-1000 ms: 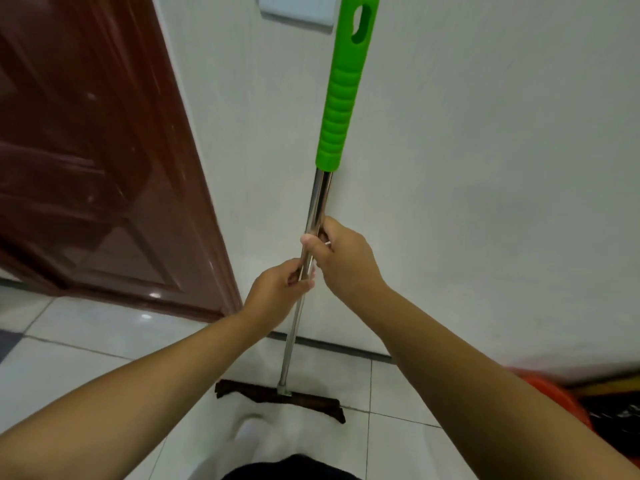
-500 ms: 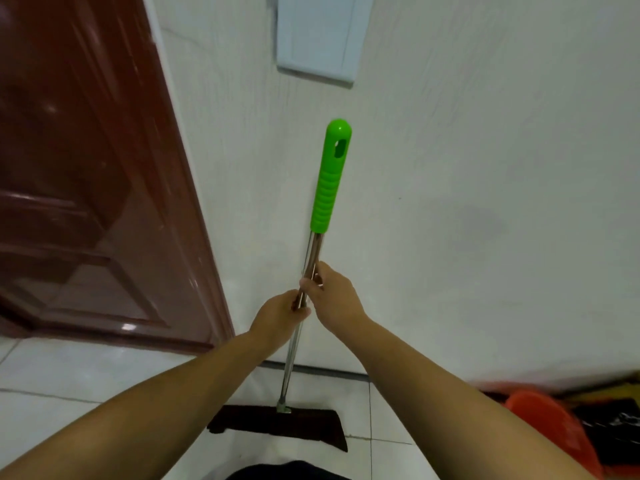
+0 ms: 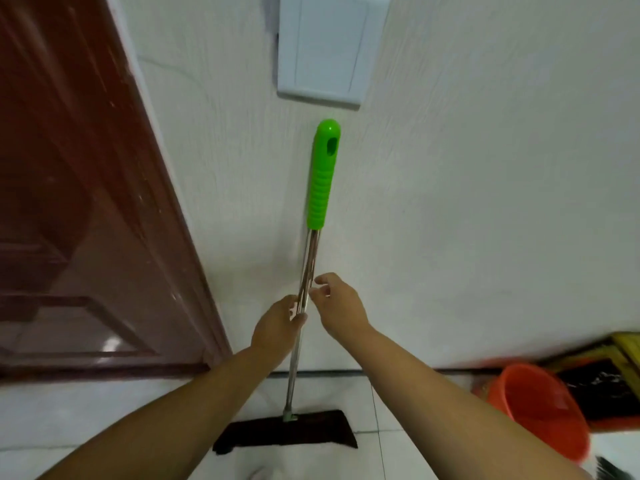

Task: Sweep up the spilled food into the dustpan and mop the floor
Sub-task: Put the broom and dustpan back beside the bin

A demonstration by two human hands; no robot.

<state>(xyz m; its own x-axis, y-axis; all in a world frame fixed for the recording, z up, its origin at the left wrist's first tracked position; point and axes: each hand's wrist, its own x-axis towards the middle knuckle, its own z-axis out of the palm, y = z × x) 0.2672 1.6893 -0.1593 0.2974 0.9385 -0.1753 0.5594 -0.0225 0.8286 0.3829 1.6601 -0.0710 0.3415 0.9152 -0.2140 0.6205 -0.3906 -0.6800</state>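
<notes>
A home hallway — wooden door (image 3: pixel 86 209), tiled floor (image 3: pixel 104 410), wall switch (image 3: pixel 325 50)

You have one mop (image 3: pixel 313 258) in view: one green grip, one metal pole, one dark flat head on the floor (image 3: pixel 86 410). Two hands: your left hand (image 3: pixel 277 329) and your right hand (image 3: pixel 341 306), both at the pole. One orange bucket (image 3: pixel 540 410) by the floor's right edge. One brown door (image 3: pixel 86 202). One white wall plate (image 3: pixel 327 46). One yellow-and-black item (image 3: pixel 609 372) behind the bucket, too blurred to tell what it is.
</notes>
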